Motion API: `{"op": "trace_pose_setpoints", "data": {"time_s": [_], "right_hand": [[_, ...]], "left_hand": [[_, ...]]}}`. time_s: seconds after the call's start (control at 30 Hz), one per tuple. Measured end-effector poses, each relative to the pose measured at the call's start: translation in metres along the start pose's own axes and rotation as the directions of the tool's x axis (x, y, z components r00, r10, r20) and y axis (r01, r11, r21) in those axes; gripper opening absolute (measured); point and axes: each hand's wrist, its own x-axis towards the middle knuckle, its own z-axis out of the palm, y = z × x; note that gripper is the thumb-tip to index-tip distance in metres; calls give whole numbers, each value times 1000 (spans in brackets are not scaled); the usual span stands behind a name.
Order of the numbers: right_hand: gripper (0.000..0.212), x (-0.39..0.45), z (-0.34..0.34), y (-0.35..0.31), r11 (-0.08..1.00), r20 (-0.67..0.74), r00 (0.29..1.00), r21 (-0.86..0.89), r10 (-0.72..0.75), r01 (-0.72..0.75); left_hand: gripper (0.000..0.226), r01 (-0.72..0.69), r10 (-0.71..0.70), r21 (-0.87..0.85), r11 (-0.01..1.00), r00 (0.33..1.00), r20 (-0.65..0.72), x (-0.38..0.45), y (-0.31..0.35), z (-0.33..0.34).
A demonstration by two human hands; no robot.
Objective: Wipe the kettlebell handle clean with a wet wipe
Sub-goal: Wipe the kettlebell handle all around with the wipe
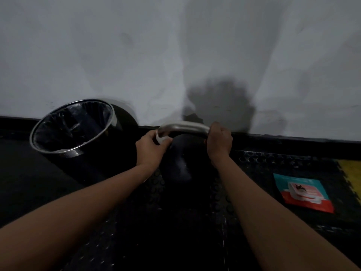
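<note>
A black kettlebell (180, 163) stands on the dark studded floor mat near the wall, its silver handle (183, 126) arching over the top. My left hand (151, 147) is closed around the handle's left leg with a white wet wipe (160, 138) pressed between fingers and metal. My right hand (219, 140) grips the handle's right end in a fist. The kettlebell's body is very dark and partly hidden behind my forearms.
A black bin (74, 130) with a chrome rim and a plastic liner tilts against the wall at the left. A teal and red wet wipe pack (304, 192) lies on the mat at the right, beside a yellow mat tile (351, 177). The grey wall is close behind.
</note>
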Motion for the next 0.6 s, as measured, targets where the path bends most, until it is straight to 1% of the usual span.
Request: {"op": "trace_pose_setpoints", "data": {"time_s": [0.07, 0.13, 0.2, 0.27, 0.33, 0.4, 0.47, 0.53, 0.6], "right_hand": [[62, 0, 0, 0, 1000, 5, 1000, -4, -4, 4], [62, 0, -1, 0, 1000, 11, 1000, 0, -16, 16], [60, 0, -2, -1, 999, 16, 999, -10, -42, 42], [59, -1, -3, -2, 999, 15, 999, -18, -51, 51], [60, -1, -4, -3, 999, 8, 999, -13, -44, 44], [62, -1, -4, -4, 999, -4, 999, -17, -39, 39], [61, -1, -4, -3, 999, -11, 999, -21, -38, 38], [60, -1, -3, -2, 999, -2, 999, -18, -37, 37], [62, 0, -2, -1, 1000, 8, 1000, -8, -25, 25]], "left_hand": [[28, 84, -88, 50, 995, 992, 87, 2, -5, 2], [28, 95, -106, 98, 991, 988, 114, 3, -4, 2], [28, 34, -40, 77, 996, 997, 65, 6, 2, -2], [29, -102, 102, 58, 993, 995, 12, 10, 8, -8], [34, -220, 220, 63, 973, 975, 16, 13, 10, -12], [34, -245, 241, 61, 968, 968, 63, 16, 8, -14], [30, -201, 186, 96, 975, 971, 148, 23, 6, -14], [27, -112, 78, 113, 987, 959, 271, 32, 6, -15], [26, 23, -31, 23, 999, 914, 403, 37, 10, -15]]}}
